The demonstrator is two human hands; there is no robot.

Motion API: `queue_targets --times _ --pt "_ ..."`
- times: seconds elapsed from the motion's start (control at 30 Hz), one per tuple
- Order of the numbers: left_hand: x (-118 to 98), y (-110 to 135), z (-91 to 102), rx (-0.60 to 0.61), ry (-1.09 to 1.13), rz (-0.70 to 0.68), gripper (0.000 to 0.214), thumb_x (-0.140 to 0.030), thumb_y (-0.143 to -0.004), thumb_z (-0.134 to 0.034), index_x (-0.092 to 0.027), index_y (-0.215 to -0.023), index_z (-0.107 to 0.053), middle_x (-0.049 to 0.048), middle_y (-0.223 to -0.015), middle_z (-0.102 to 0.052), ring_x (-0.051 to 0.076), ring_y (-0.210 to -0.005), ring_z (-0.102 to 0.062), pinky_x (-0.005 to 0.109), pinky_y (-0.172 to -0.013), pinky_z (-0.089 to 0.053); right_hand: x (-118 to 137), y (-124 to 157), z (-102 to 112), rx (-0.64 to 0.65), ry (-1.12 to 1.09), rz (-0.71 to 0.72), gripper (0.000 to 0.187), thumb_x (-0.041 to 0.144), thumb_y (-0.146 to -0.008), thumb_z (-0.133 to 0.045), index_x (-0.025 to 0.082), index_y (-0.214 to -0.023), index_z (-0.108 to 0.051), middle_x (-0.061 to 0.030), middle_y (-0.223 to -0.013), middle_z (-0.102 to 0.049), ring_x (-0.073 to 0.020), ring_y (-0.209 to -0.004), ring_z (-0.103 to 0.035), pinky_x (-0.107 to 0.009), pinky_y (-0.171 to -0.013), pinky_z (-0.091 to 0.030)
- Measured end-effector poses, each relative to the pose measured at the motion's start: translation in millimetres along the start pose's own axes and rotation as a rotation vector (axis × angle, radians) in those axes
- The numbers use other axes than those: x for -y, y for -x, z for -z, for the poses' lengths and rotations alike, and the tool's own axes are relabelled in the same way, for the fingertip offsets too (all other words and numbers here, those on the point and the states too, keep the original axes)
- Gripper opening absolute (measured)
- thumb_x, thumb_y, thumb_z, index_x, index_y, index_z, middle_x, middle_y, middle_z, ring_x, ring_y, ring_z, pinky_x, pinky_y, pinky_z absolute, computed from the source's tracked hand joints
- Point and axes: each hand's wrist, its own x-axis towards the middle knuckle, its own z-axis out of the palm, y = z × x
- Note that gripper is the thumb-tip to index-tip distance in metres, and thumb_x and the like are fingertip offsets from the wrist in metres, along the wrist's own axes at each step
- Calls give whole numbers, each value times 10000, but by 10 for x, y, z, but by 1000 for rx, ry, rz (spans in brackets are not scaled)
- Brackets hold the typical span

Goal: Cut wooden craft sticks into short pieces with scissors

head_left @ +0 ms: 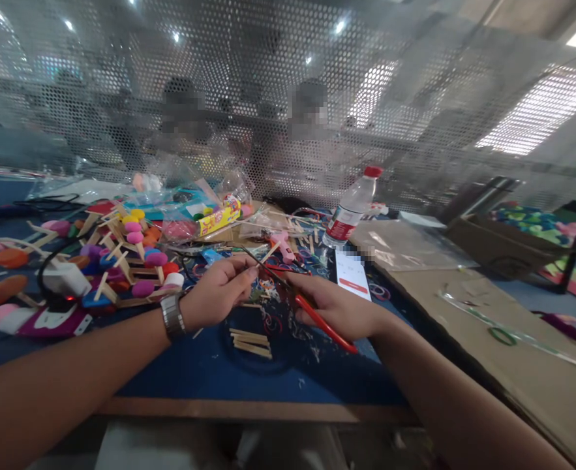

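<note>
Hands: 2 of the wearer's in the head view, both near the middle of the frame.
Left hand (pixel 216 294): thumb and fingertips together; 1 wooden stick (pixel 270 252) shows right at the tips, though I cannot tell whether it is gripped.
Right hand (pixel 336 303): fingers wrapped around 1 red-handled tool (pixel 325 326), centre of the frame, its dark end pointing upper left toward the left fingertips.
Watch (pixel 173 316): 1, on the left wrist.
Short sticks (pixel 251 343): at least 4, lying together, lower centre.
Pink glue gun (pixel 282 247): 1, centre, beyond the hands.
Bottle (pixel 349 212): 1, red cap, right of centre.
Phone (pixel 351 277): 1, screen lit, below the bottle.
Coloured pieces (pixel 143 288): too jumbled to count, left, among wooden parts.
Yellow packet (pixel 219 219): 1, upper centre.
Power strip (pixel 55 320): 1, purple, lower left, with 1 white plug (pixel 65 279).
Cardboard box (pixel 505 243): 1, right edge area, multicoloured bits inside.
</note>
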Motion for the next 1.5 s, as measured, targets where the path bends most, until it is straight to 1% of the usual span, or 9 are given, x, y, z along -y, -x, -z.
queue_targets --times 0.23,0.5,0.67,0.73,0.87,0.97,1.13,1.23,1.5 --pt "0 23 -16 24 22 -26 372 -530 -889 -566 -164 -844 -520 -103 -489 -333 53 -429 -253 189 -422 -203 126 -9 -59 -13 -67 -62 342 520 -888 -561 190 -980 -543 -1 -787 -499 -145 -664 -412 -292 -607 -368" --pt "12 43 -18 41 -26 -23 310 -463 -933 -525 -154 -939 -540 -109 -465 -349 55 -417 -239 185 -422 -207 105 -14 -59 -33 -91 -45 460 574 -911 -525 170 -1128 -561 -44 -894 -568 -173 -744 -462 -326 -685 -422" --pt "3 44 -19 30 -46 -11 308 -457 -933 -515 -151 -952 -540 -113 -466 -343 55 -417 -227 185 -418 -203 91 -21 -87 -35 -112 -70 367 441 -905 -542 162 -1142 -555 -54 -951 -593 -197 -805 -514 -347 -749 -454" --pt "-8 44 -21 25 -76 -17 305 -452 -932 -509 -153 -878 -539 -107 -462 -341 55 -417 -226 188 -416 -199 85 -21 -94 -29 -121 -71 355 356 -880 -552 165 -1180 -550 -66 -1001 -614 -218 -866 -543 -366 -798 -462" --pt "-35 46 -21 38 -146 -49 373 -434 -934 -498 -170 -670 -474 -86 -474 -342 51 -424 -229 195 -417 -204 85 -17 -93 -29 -107 -69 473 170 -778 -537 179 -1251 -541 -79 -1102 -644 -244 -944 -578 -395 -856 -468" --pt "-50 49 -21 46 -164 -51 396 -443 -934 -497 -171 -647 -475 -81 -481 -341 54 -428 -231 201 -418 -208 93 -14 -93 -34 -73 -76 566 95 -707 -508 165 -1267 -539 -83 -1108 -655 -241 -911 -593 -395 -835 -478" --pt "-54 52 -23 37 -168 -31 363 -469 -926 -510 -150 -761 -568 -82 -479 -348 60 -432 -238 196 -408 -193 64 6 -108 -31 10 -54 557 92 -737 -488 161 -1289 -521 -92 -1068 -662 -231 -860 -596 -392 -795 -491" --pt "-50 52 -22 40 -146 -21 372 -483 -923 -513 -149 -772 -572 -85 -474 -345 58 -428 -228 194 -403 -186 35 19 -116 -48 22 2 548 99 -762 -494 178 -1304 -508 -111 -1154 -653 -247 -945 -609 -417 -862 -490" --pt "-56 37 -9 38 -162 -35 390 -486 -924 -517 -149 -737 -575 -76 -462 -355 61 -426 -242 198 -415 -215 82 -24 -101 -26 -153 -47 593 116 -726 -564 187 -1313 -522 -84 -1200 -643 -276 -1070 -581 -456 -958 -459"
